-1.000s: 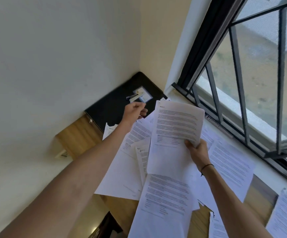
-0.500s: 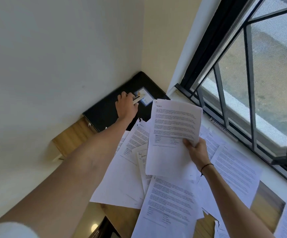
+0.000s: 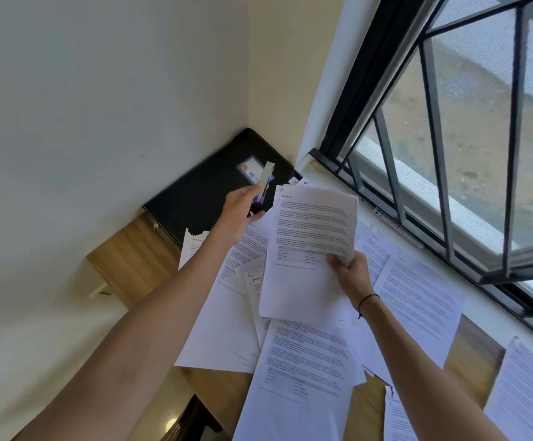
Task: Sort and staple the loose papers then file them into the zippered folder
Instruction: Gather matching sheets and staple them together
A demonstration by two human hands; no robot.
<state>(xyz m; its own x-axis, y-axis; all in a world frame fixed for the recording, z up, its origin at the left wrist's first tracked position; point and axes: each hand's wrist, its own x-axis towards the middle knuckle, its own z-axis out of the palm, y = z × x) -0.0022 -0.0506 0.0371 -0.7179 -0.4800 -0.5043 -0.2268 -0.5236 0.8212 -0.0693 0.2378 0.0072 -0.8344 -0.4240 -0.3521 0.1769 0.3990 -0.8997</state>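
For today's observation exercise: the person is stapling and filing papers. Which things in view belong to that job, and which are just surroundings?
Job:
stapler in left hand
held sheets in right hand
loose papers on desk
black folder

Surroundings:
window bars
wall

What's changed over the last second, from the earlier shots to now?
The left hand reached to the black folder, took hold of the stapler lying on it, and lifted it toward the held papers. The right hand kept gripping those papers; the loose sheets on the desk stayed put.

Loose papers (image 3: pixel 418 300) cover desk (image 3: pixel 131 259); folder (image 3: pixel 201 192) corner-wedged.
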